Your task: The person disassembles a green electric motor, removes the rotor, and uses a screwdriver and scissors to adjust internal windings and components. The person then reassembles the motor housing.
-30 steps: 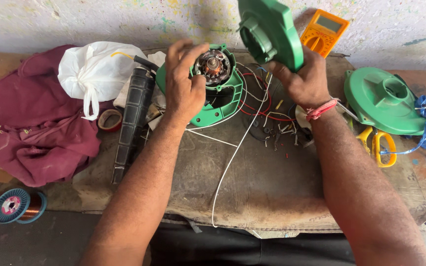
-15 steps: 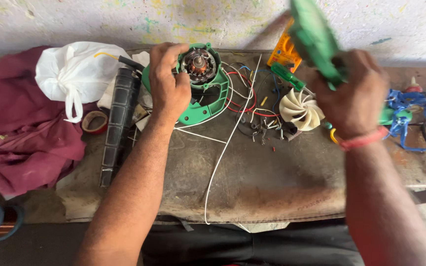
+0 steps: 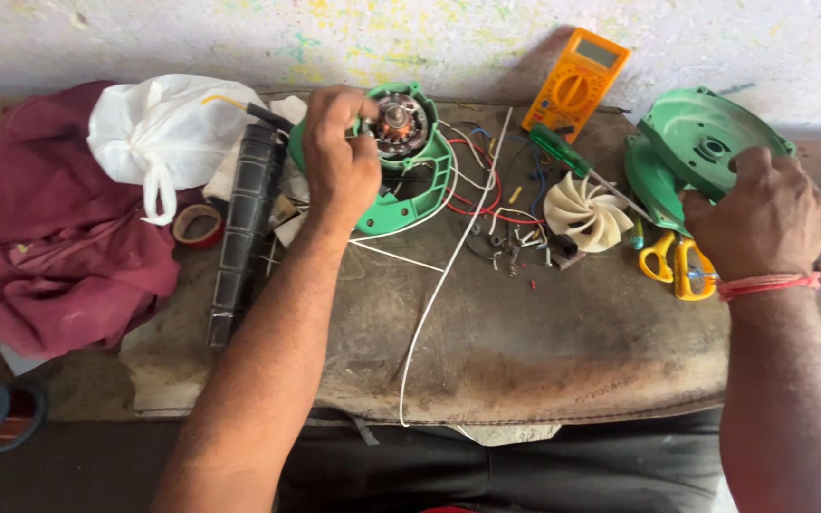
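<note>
Paint-flecked white wall is backing a worn brown bench top (image 3: 525,351), its near edge frayed. Lying furthest from the left hand, at the bench's left end, is a maroon cloth (image 3: 40,237) with a knotted white plastic bag (image 3: 159,133) sitting on it. Just to the left of that hand, a black ribbed tube (image 3: 239,233) is lying lengthwise beside a roll of tape (image 3: 197,226).

The left hand (image 3: 339,166) is curling over the rim of the green motor housing (image 3: 410,195), fingertips pinching at the exposed copper-wound motor (image 3: 399,123). Red and white wires (image 3: 463,204) are trailing from the housing toward the near edge.

Between the hands, a white fan impeller (image 3: 586,211) is resting among loose screws, with a green-handled screwdriver (image 3: 572,160) and an orange multimeter (image 3: 577,81) beyond it.

The right hand (image 3: 762,218) is closing its fingers over the edge of a green blower cover (image 3: 700,142), holding it tilted. Yellow-handled scissors (image 3: 672,261) are lying just left of its wrist.
</note>
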